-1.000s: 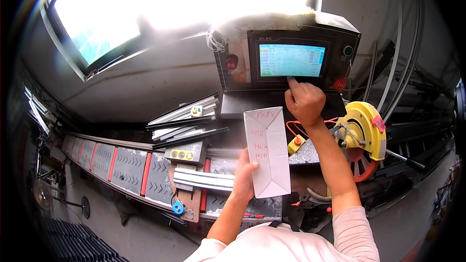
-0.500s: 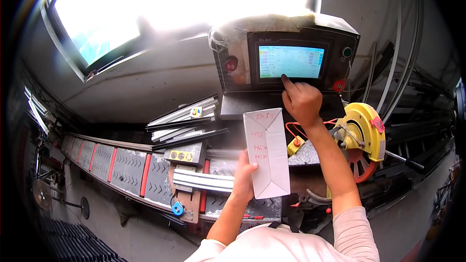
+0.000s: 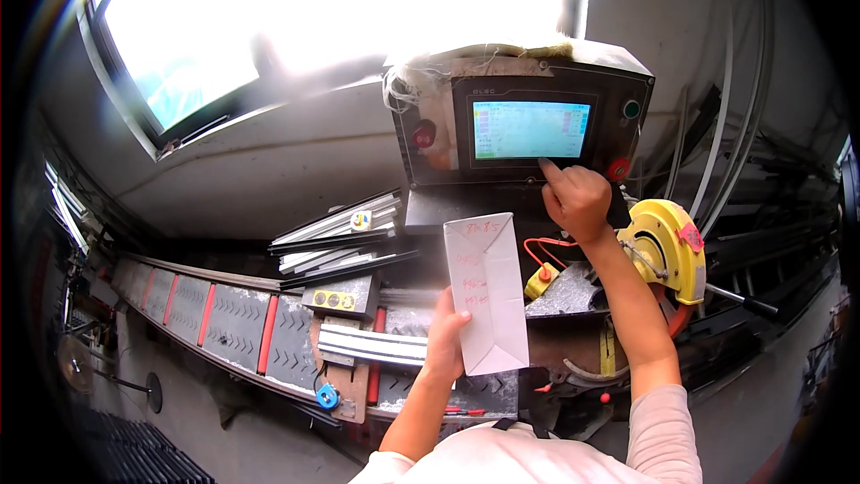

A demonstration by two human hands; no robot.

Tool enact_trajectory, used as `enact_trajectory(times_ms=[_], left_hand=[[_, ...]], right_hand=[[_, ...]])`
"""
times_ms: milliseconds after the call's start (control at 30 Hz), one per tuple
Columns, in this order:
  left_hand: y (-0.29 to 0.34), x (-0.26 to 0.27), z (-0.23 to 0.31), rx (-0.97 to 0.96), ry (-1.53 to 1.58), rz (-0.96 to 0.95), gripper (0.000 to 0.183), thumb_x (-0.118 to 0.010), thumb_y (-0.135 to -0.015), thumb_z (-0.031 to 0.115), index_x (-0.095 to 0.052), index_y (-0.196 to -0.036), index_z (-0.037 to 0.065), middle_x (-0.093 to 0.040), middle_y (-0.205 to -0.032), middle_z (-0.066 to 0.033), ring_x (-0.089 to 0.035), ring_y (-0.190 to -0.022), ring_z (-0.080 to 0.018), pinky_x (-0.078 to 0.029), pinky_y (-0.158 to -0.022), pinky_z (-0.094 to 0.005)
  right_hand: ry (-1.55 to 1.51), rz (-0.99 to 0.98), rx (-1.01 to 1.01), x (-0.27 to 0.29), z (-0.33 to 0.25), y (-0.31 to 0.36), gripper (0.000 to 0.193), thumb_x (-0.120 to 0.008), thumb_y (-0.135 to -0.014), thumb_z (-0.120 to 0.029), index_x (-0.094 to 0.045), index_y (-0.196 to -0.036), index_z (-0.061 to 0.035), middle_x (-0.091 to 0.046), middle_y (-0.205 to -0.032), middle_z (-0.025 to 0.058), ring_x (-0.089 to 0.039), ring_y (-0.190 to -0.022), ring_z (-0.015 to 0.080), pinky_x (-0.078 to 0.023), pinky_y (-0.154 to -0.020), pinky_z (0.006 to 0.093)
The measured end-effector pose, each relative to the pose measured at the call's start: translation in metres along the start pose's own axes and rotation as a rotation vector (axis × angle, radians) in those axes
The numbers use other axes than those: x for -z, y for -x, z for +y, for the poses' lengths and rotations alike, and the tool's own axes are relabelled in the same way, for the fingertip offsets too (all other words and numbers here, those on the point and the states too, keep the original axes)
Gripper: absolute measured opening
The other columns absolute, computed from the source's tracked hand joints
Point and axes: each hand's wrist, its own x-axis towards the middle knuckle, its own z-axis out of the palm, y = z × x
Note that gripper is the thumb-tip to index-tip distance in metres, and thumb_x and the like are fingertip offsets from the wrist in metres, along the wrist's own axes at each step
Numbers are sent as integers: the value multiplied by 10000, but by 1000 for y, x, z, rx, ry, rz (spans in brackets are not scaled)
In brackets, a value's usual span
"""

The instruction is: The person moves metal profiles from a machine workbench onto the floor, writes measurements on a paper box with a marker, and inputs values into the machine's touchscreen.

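Note:
My left hand (image 3: 446, 338) is closed on the left edge of a white folded-paper packet (image 3: 491, 323), thumb on its front. The packet is upright, with creased flaps and red handwriting on the side toward me. My right hand (image 3: 578, 202) is raised to the control panel, index finger stretched out and the other fingers curled, holding nothing. Its fingertip is at the lower edge of the lit touchscreen (image 3: 530, 130); I cannot tell whether it touches. A red button (image 3: 619, 169) is on the panel, right of that hand.
A yellow round saw guard (image 3: 674, 246) with a black handle is on the right. Black and silver metal profiles (image 3: 345, 237) lie stacked behind a grey button box (image 3: 339, 296). Striped profiles (image 3: 372, 343) rest on the long bed, beside a blue tape measure (image 3: 328, 396).
My right hand has drawn back from the screen's lower area to its bottom edge, a little to the right. My left hand still holds the packet. The view has shifted slightly.

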Motion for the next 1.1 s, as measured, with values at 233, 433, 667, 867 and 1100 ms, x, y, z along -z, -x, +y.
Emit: enact_trajectory(times_ms=[233,433,667,867,1100], left_hand=[[-4,-4,-6,16,-15,34,584,-621,-808,182,-438,-1338,18,-569,-1232,-153,-588,-1131,-285,-498,-965,-424],[-6,-5,-8,26,-36,19,591,-618,-806,205,-438,-1337,20,-570,-1236,-154,-591,-1131,-284,-494,-969,-420],[-5,-2,-7,47,-40,9,629,-609,-821,198,-397,-1380,5,-553,-1272,-171,-574,-1166,-286,-475,-997,-417],[-5,1,-8,54,-38,5,667,-603,-831,192,-361,-1422,-2,-536,-1305,-182,-557,-1199,-286,-456,-1025,-414],[-5,0,-8,49,-44,2,670,-617,-824,208,-374,-1411,-1,-544,-1295,-176,-561,-1193,-279,-456,-1023,-409]], right_hand=[[20,-1,-20,2,-2,2,388,-679,-673,-4,-723,-1057,-39,-497,-590,63,-521,-512,241,-429,-476,364],[54,-1,-54,3,-1,2,385,-677,-692,-22,-718,-1073,-53,-478,-585,58,-514,-513,236,-426,-480,359],[98,3,-80,1,-1,5,375,-672,-700,-23,-720,-1070,-61,-480,-581,56,-520,-515,234,-425,-478,355],[101,6,-92,2,-2,4,347,-671,-702,-21,-730,-1042,-58,-492,-582,61,-524,-516,237,-425,-476,357],[102,6,-111,3,-2,3,345,-669,-707,-15,-728,-1046,-49,-495,-584,66,-523,-515,243,-422,-475,362]])
